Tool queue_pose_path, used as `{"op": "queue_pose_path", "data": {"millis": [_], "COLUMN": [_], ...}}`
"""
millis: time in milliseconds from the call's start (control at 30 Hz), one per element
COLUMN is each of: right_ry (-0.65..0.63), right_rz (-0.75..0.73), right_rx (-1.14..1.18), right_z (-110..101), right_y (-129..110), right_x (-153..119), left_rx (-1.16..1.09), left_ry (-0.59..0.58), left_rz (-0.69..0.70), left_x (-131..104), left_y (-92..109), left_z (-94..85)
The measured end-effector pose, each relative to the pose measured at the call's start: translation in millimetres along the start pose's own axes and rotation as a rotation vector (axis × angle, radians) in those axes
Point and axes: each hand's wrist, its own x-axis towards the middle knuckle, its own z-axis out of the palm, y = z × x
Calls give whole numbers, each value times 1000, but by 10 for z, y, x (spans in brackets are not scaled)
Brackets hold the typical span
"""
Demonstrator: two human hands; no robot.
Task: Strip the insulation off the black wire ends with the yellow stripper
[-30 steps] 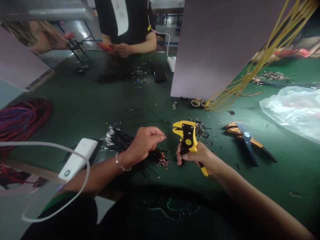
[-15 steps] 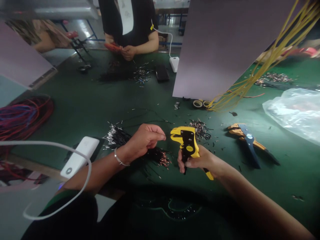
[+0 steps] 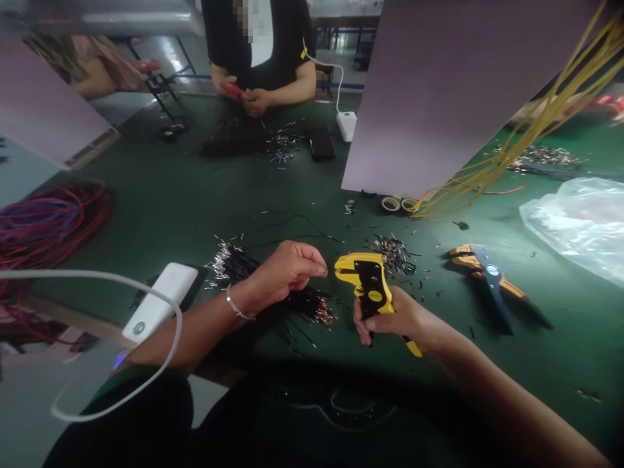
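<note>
My right hand (image 3: 385, 315) is wrapped round the handles of a yellow and black wire stripper (image 3: 373, 279), whose jaws point left. Just left of the jaws, my left hand (image 3: 295, 270) has its fingertips pinched together; what they hold is too small to make out. Under and beside my left hand lies a bundle of black wires (image 3: 244, 263), with silvery ends at the left and coppery ends at the right. Behind the stripper is a pile of short offcuts (image 3: 394, 253).
A blue and orange stripper (image 3: 493, 273) lies at the right, near a clear plastic bag (image 3: 580, 221). Yellow wires (image 3: 511, 149) hang beside a pale panel (image 3: 429, 97). At the left are a white power bank (image 3: 160, 302) and red-blue wire coils (image 3: 53, 221). Another person (image 3: 263, 65) works opposite.
The stripper's jaws, parted before, have come together as my right hand squeezes it. My left hand stays close beside the jaws. The whole view has shifted slightly.
</note>
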Motion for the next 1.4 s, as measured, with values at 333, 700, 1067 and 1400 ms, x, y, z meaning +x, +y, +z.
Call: {"op": "queue_pose_path", "data": {"millis": [333,700,1067,1400], "right_ry": [29,89,236,435], "right_rz": [50,83,95,116], "right_rx": [-40,-50,-143,-243], "right_z": [38,101,185,259], "right_y": [-48,-70,-107,-66], "right_x": [-26,-28,-130,-142], "left_rx": [48,23,62,276], "left_ry": [-31,-22,6,50], "left_rz": [2,-26,64,171], "left_x": [20,29,-30,-174], "left_y": [-3,26,-72,-108], "left_z": [-58,-71,16,105]}}
